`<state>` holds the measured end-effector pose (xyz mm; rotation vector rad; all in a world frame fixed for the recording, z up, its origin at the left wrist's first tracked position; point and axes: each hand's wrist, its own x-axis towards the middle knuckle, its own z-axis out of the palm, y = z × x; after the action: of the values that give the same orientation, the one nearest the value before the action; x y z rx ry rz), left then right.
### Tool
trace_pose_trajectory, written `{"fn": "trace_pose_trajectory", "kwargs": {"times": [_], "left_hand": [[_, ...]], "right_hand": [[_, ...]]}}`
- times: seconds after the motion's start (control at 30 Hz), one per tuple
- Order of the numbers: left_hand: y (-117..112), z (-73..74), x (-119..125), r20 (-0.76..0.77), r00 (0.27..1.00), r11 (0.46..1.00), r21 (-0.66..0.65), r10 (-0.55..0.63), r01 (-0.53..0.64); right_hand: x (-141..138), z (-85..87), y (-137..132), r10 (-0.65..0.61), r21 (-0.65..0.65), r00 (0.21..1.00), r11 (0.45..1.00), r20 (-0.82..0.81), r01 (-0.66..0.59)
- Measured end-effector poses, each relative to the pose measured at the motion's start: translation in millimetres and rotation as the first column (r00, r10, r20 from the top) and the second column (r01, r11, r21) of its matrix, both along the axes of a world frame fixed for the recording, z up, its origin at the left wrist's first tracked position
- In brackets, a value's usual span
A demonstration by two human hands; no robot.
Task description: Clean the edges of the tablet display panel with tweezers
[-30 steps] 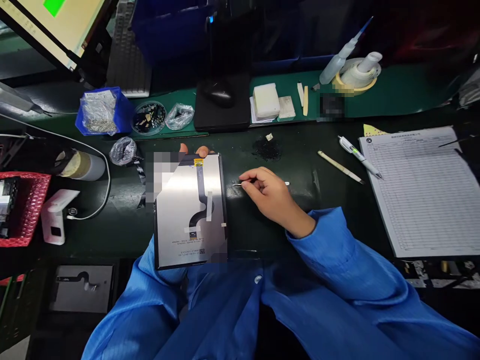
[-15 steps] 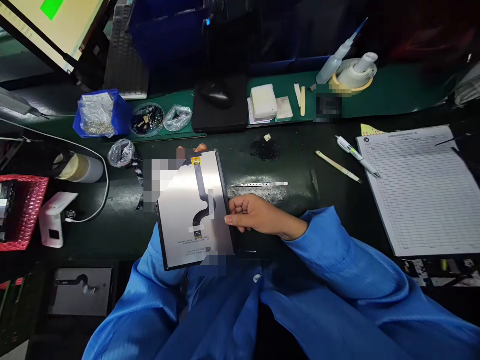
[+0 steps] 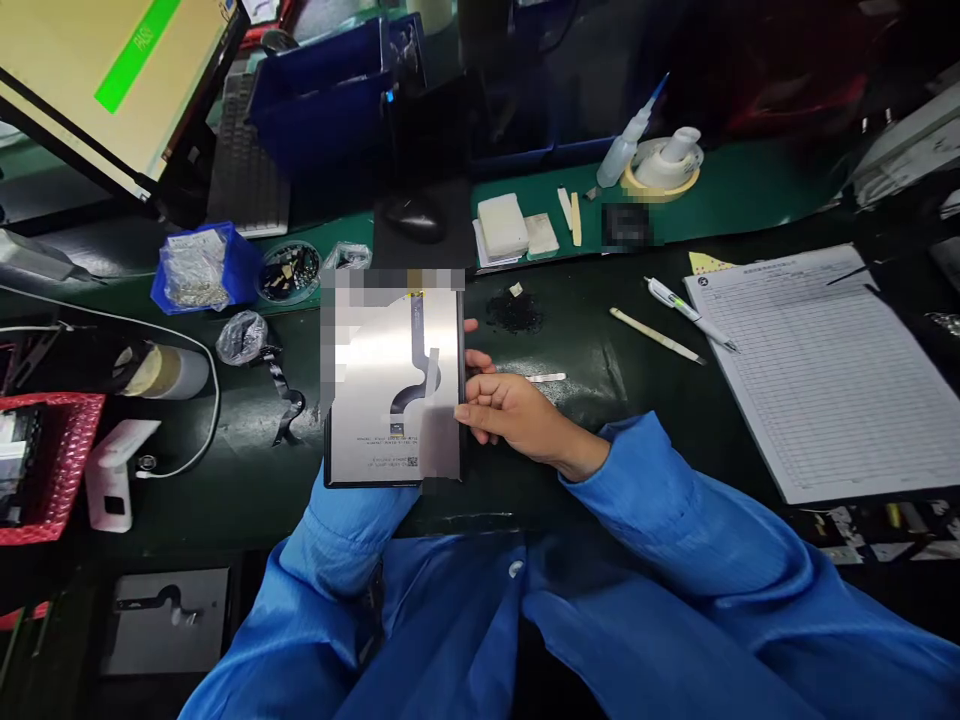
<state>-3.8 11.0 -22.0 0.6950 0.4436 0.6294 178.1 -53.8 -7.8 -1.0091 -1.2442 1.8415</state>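
Observation:
I hold a tablet-sized display panel (image 3: 375,400) with its silvery back facing me and a dark curved flex cable (image 3: 418,330) running down it. My right hand (image 3: 510,412) pinches the panel's right edge between thumb and fingers. Behind the panel is my left hand (image 3: 478,360), supporting it; only some fingertips show past the right edge, the rest being hidden. Metal tweezers (image 3: 546,378) lie on the dark mat just beyond my right hand, partly covered. Pixelated patches blur the panel's upper left and lower right edges.
A clipboard sheet (image 3: 817,380), a pen (image 3: 690,312) and a thin stick (image 3: 656,335) lie to the right. Leftward are a blue bin (image 3: 199,268), a loose flex cable (image 3: 289,405) and a white stand (image 3: 112,480). Another panel (image 3: 169,620) rests lower left.
The panel has turned from tilted to nearly straight, now covering most of the tweezers. My left fingertips show at its right edge instead of its top. The camera view has shifted as well.

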Motion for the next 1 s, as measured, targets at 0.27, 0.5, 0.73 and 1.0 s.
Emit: {"fn": "trace_pose_trajectory", "kwargs": {"times": [0.27, 0.5, 0.73, 1.0], "left_hand": [[-9.0, 7.1, 2.9, 0.127, 0.982, 0.989, -0.052, 0.142, -0.136], [-7.3, 8.1, 1.4, 0.111, 0.972, 0.975, -0.100, 0.209, -0.198], [-5.4, 4.4, -1.4, 0.124, 0.976, 0.980, -0.112, 0.181, -0.167], [-4.5, 8.2, -2.8, 0.077, 0.971, 0.966, -0.148, 0.227, -0.214]], "right_hand": [[-3.6, -5.6, 0.0, -0.165, 0.165, 0.979, 0.976, 0.123, 0.143], [-4.2, -11.6, -7.7, -0.401, 0.405, 0.889, 0.867, 0.223, 0.289], [-0.1, -6.5, -7.3, -0.416, 0.523, 0.864, 0.822, 0.284, 0.224], [1.8, -3.3, -6.4, -0.399, 0.635, 0.862, 0.763, 0.312, 0.124]]}}
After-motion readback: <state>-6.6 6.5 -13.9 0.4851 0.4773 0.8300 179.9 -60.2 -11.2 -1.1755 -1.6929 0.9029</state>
